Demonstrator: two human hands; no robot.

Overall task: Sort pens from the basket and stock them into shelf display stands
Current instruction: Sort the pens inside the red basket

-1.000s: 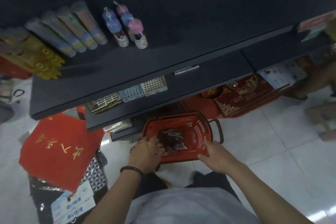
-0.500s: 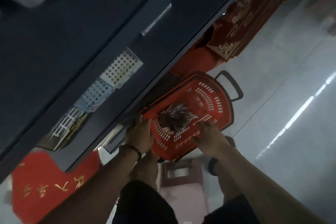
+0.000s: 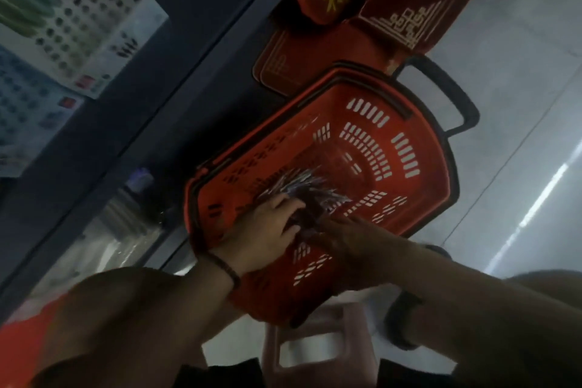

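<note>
A red plastic shopping basket is seen from above, tilted in the frame, resting on the floor beside a dark shelf unit. A heap of pens lies at the bottom of the basket.

Half a second ago both hands were placed on the basket's near rim; now both are reached inside it. The left hand, with a dark band at the wrist, is laid over the near edge of the pen heap, its fingers curled down onto the pens. The right hand is in shadow just beside it, its fingers at the same heap; whether anything is pinched there cannot be told from the blur. The view has also been brought closer and lower since a second ago.

The change is judged to mean that positioning of the basket is finished and gathering of pens has begun; sorting and stocking are not yet done.

Up and to the left of the left grip, on the shelf, perforated display stands are visible, one white and one blue, well apart from the hands. Beyond the basket, away from both grips, red packaged goods with gold lettering are stacked. Below the wrists a pale pink stool is partly seen.
</note>
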